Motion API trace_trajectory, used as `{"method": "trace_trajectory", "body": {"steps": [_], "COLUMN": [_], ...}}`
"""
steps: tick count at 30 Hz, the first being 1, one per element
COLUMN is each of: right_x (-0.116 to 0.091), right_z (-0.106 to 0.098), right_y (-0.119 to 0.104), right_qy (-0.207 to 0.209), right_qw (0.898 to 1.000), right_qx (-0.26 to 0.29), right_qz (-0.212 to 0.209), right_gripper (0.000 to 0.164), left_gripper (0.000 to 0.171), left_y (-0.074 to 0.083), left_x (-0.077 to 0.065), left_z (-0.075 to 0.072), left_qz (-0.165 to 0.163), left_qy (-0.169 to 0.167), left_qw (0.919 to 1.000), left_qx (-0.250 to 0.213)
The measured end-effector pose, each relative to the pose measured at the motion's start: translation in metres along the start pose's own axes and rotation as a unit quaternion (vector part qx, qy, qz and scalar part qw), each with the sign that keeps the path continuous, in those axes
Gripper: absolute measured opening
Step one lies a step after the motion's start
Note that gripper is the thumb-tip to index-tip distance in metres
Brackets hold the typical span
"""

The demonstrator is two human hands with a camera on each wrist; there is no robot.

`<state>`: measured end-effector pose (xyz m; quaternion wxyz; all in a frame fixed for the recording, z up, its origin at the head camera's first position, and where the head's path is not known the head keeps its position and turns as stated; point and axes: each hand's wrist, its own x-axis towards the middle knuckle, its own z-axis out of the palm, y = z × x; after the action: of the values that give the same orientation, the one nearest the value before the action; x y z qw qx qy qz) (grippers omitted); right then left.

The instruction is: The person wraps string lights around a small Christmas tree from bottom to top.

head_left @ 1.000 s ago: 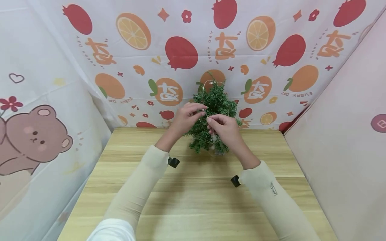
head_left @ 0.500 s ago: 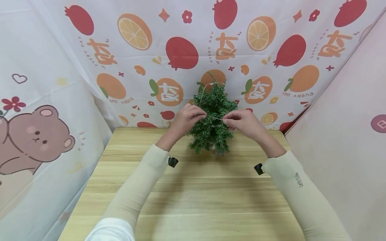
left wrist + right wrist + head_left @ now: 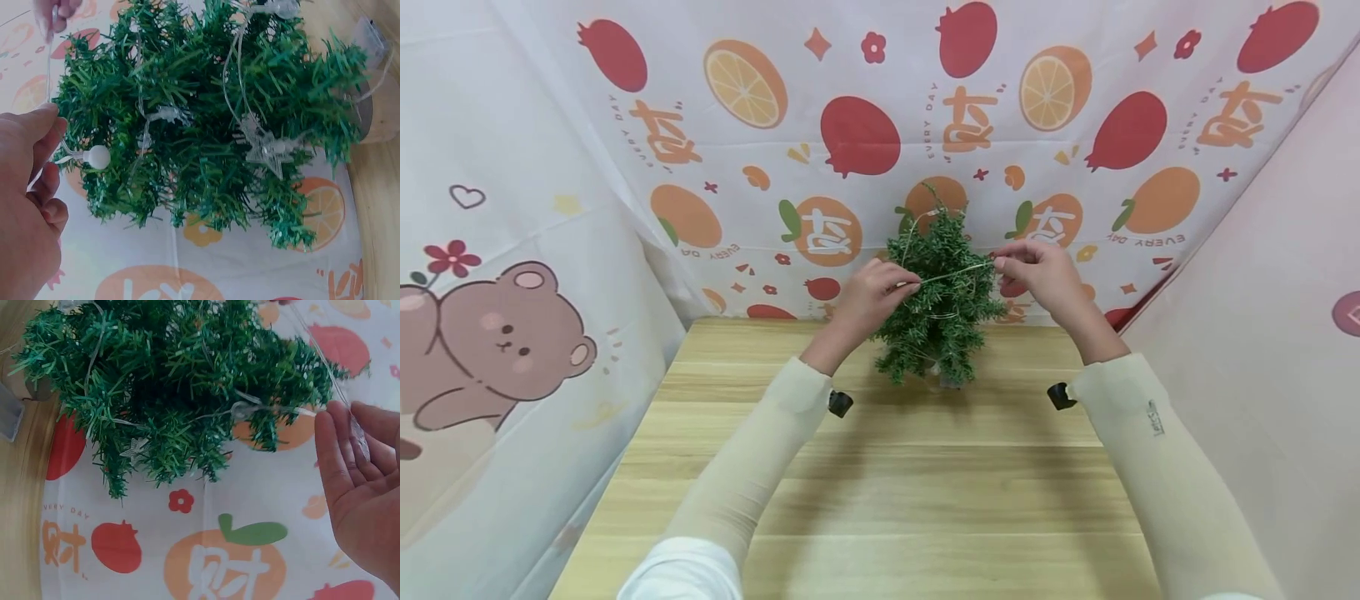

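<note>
A small green artificial Christmas tree [image 3: 936,321] stands upright near the back of the table, with a clear string of lights wound round it. My left hand [image 3: 872,298] pinches the light string [image 3: 958,271] between thumb and fingertips at the tree's left side. My right hand [image 3: 1045,275] pinches the same string at the right, so a stretch runs across the tree's front between the hands. In the left wrist view a white round bulb [image 3: 97,157] hangs beside the left fingers, and a clear star light [image 3: 265,150] lies on the branches. Another star [image 3: 132,450] shows in the right wrist view.
The wooden table [image 3: 895,500] extends in front of the tree. A fruit-print cloth [image 3: 760,167] hangs close behind it, with a bear-print cloth [image 3: 512,333] on the left. A clear box [image 3: 370,40] sits by the tree's base.
My right hand has moved right and upward from beside the left hand, drawing the light string out across the tree. The left hand stays nearly in place.
</note>
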<state>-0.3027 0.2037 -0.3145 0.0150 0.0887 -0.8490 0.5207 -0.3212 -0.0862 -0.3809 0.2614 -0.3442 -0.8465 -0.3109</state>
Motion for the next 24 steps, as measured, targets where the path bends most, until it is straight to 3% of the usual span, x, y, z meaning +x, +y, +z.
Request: {"method": "trace_trajectory", "body": {"steps": [3, 7, 11, 16, 24], "right_x": [0.010, 0.024, 0.034, 0.042, 0.052], "right_z": [0.000, 0.003, 0.006, 0.006, 0.009], "right_y": [0.004, 0.008, 0.012, 0.019, 0.035], "right_qy": [0.032, 0.059, 0.071, 0.071, 0.070], "right_qw": [0.997, 0.984, 0.972, 0.970, 0.971], "right_qx": [0.073, 0.167, 0.224, 0.234, 0.228], "right_qz": [0.005, 0.014, 0.015, -0.002, 0.000], "right_gripper": [0.034, 0.030, 0.029, 0.028, 0.031], "left_gripper": [0.017, 0.020, 0.023, 0.025, 0.026], "left_y": [0.004, 0.007, 0.008, 0.009, 0.009], "left_x": [0.002, 0.005, 0.007, 0.008, 0.009], "left_z": [0.004, 0.011, 0.018, 0.022, 0.028], "left_qz": [-0.017, -0.057, -0.101, -0.142, -0.175], "left_qy": [0.004, 0.003, 0.000, 0.000, 0.002], "left_qw": [0.9998, 0.9983, 0.9941, 0.9868, 0.9786], "left_qx": [0.005, -0.009, -0.039, -0.078, -0.108]}}
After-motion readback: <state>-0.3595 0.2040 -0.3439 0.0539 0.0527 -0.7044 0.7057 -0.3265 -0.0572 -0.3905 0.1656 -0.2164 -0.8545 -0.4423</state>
